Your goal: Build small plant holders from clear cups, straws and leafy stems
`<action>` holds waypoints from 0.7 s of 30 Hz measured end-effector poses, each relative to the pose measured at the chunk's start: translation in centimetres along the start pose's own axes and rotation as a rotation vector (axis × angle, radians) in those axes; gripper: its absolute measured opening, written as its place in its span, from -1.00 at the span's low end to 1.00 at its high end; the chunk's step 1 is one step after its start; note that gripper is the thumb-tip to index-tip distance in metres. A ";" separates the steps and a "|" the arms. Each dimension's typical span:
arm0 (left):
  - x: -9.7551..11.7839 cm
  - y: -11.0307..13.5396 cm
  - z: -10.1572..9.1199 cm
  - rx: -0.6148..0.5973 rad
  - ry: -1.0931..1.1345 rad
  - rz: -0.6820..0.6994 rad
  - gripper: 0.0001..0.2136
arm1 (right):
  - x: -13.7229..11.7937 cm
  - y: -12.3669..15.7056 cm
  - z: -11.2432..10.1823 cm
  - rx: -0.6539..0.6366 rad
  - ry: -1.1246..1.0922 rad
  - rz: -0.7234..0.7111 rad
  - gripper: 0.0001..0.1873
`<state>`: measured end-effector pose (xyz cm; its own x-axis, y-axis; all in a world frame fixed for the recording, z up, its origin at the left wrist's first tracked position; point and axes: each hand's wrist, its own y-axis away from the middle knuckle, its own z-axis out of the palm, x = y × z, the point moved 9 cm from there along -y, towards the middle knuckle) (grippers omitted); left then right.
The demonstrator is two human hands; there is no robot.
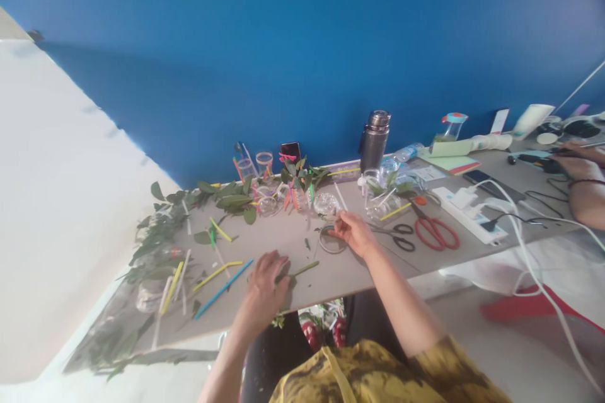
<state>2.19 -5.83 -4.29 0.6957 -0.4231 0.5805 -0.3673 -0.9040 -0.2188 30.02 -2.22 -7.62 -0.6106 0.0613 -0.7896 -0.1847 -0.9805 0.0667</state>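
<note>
Small, light things at the near edge

The left hand (262, 286) lies curled, palm down, at the near edge of the worktop (326, 277), its fingers bent over the end of a green stem (305, 269). The fingers hide that end, so I cannot tell if they grip it or only cover it. The stem looks light and slightly springy; it would best be taken at its thicker part, since it seems likely to bend or snap if pinched hard at the tip.

The right hand (352, 233) is bunched into a loose pinch at the edge of a thin ring (328, 245) lying flat on the worktop. I cannot tell whether the hand has hold of it, or what the ring is made of. It looks light and easily nudged, so lifting it from the rim seems safest.

Left of the hands lie a blue drinking straw (222, 289) and a yellow drinking straw (217, 272). To the right are black-handled scissors (401, 236), red-handled scissors (437, 233) and a white power strip (467, 220).

Farther off, clear plastic cups (265, 160) and leafy sprigs (300, 176) stand near a steel vacuum flask (373, 141) against a blue wall (236, 75). A co-worker's forearm (586, 201) rests at the far right.
</note>
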 end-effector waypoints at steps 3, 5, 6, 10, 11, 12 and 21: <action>3.1 2.3 2.7 -0.093 0.071 0.078 -0.58 | 0.1 -0.4 -0.3 0.025 -0.006 -0.018 -0.63; 6.5 4.2 4.3 -0.308 0.238 0.206 -0.74 | 0.0 -0.6 -0.6 0.048 -0.014 -0.036 -0.61; 7.9 5.0 4.7 -0.429 0.334 0.246 -0.82 | -0.1 -0.8 -0.8 0.061 -0.021 -0.042 -0.60; 6.9 2.5 2.9 -0.374 0.529 0.058 -0.67 | -0.1 -0.9 -1.2 0.102 -0.032 -0.031 -0.59; 5.7 0.9 1.8 -0.216 0.453 0.031 -0.69 | -0.1 -0.8 -1.2 0.109 -0.033 -0.027 -0.58; 4.7 -0.6 1.1 -0.085 0.349 0.024 -0.73 | -0.1 -0.8 -1.2 0.114 -0.033 -0.024 -0.58; 5.2 -10.0 9.1 -0.350 -0.192 0.131 -0.39 | -0.2 0.0 -1.7 0.166 -0.035 -0.059 -0.59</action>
<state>15.09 0.41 -6.18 0.7191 -0.5671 0.4016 -0.6253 -0.7802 0.0178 31.38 -2.56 -8.51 -0.6205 0.1272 -0.7738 -0.3437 -0.9310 0.1225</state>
